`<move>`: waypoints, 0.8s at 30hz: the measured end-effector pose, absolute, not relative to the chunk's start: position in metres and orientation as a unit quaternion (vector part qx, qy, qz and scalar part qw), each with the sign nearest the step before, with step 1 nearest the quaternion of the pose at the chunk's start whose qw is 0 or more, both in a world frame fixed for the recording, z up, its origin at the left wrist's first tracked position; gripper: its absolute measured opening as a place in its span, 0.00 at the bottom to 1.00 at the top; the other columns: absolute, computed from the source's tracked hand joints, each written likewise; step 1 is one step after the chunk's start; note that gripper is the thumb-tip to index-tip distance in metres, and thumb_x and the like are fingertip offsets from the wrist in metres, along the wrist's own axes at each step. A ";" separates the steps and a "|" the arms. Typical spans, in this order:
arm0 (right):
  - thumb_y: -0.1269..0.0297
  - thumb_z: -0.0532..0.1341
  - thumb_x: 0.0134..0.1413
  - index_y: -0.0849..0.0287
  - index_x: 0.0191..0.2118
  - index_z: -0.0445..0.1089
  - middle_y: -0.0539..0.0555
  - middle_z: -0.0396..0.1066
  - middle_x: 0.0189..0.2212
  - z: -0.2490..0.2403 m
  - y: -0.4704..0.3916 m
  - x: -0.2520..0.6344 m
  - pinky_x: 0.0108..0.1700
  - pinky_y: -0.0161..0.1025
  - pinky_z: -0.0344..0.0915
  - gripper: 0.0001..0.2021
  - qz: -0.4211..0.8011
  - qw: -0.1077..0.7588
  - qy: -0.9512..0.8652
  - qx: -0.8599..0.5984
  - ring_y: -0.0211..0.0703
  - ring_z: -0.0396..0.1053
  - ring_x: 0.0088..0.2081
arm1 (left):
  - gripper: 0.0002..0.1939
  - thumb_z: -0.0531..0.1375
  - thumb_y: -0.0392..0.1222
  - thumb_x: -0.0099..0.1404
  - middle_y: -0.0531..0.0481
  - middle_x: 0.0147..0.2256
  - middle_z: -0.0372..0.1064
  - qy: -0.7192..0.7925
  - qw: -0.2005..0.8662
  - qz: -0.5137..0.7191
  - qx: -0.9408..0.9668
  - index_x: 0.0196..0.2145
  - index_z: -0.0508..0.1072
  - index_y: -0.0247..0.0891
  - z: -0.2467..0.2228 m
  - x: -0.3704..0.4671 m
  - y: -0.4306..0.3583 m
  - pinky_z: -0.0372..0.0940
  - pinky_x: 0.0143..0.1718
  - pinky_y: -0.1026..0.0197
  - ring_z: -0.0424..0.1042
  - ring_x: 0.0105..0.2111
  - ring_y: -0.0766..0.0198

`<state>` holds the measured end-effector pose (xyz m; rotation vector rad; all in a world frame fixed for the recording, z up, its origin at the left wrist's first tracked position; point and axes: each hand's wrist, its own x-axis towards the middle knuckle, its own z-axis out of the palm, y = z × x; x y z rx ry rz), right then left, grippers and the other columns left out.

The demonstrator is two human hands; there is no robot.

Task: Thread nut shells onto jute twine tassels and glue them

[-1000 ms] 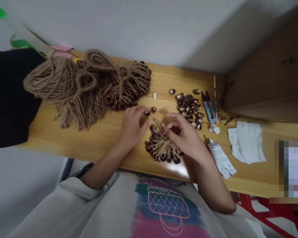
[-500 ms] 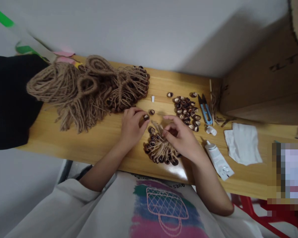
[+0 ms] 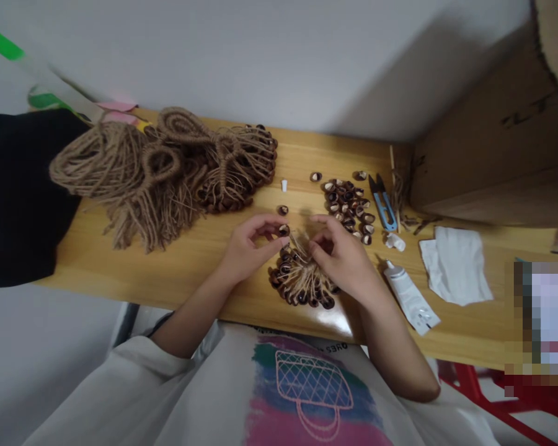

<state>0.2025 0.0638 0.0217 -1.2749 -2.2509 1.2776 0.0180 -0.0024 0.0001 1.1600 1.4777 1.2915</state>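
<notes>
My left hand (image 3: 248, 248) pinches a small, dark brown, nutshell-like piece (image 3: 284, 230) between thumb and fingers. Just right of it, my right hand (image 3: 346, 263) has its thumb and index finger closed on thin twine strands (image 3: 299, 243). They rise from a twine tassel (image 3: 309, 274) lying on the table below both hands, its ends tipped with several dark shiny pieces. The held piece is close to the upper strand ends; I cannot tell whether they touch. Another loose brown piece (image 3: 283, 210) lies just beyond my left fingertips.
Loose brown pieces (image 3: 348, 201) are heaped right of centre, beside blue-handled thread snips (image 3: 384, 203). A white glue tube (image 3: 410, 297), its small white cap (image 3: 284, 185) and white cloth (image 3: 456, 265) lie around. Corded twine bundles (image 3: 181, 161) fill the left; a cardboard box (image 3: 483, 148) stands right.
My left hand has moved right and slightly toward me, bringing the brown piece close to the strand ends. My right hand stays nearly in place on the twine.
</notes>
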 end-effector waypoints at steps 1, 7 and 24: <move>0.71 0.55 0.56 0.62 0.56 0.60 0.51 0.70 0.32 0.022 0.064 0.203 0.37 0.34 0.60 0.21 0.437 0.126 -0.773 -0.442 0.36 0.68 0.32 | 0.13 0.67 0.39 0.55 0.48 0.37 0.76 0.587 0.421 0.510 0.467 0.39 0.75 0.37 0.000 0.018 -0.003 0.70 0.41 0.61 0.73 0.35 0.66; 0.70 0.57 0.55 0.61 0.55 0.60 0.50 0.71 0.34 0.022 0.063 0.204 0.40 0.33 0.61 0.21 0.449 0.144 -0.768 -0.434 0.36 0.70 0.35 | 0.10 0.66 0.36 0.56 0.48 0.36 0.74 0.589 0.383 0.476 0.529 0.38 0.77 0.38 0.002 0.018 -0.003 0.69 0.38 0.62 0.72 0.35 0.65; 0.71 0.58 0.55 0.60 0.56 0.59 0.50 0.71 0.35 0.023 0.060 0.202 0.41 0.33 0.63 0.22 0.489 0.157 -0.759 -0.401 0.34 0.69 0.35 | 0.12 0.65 0.35 0.58 0.47 0.40 0.73 0.587 0.369 0.462 0.552 0.41 0.79 0.39 0.003 0.016 -0.003 0.70 0.39 0.64 0.73 0.40 0.64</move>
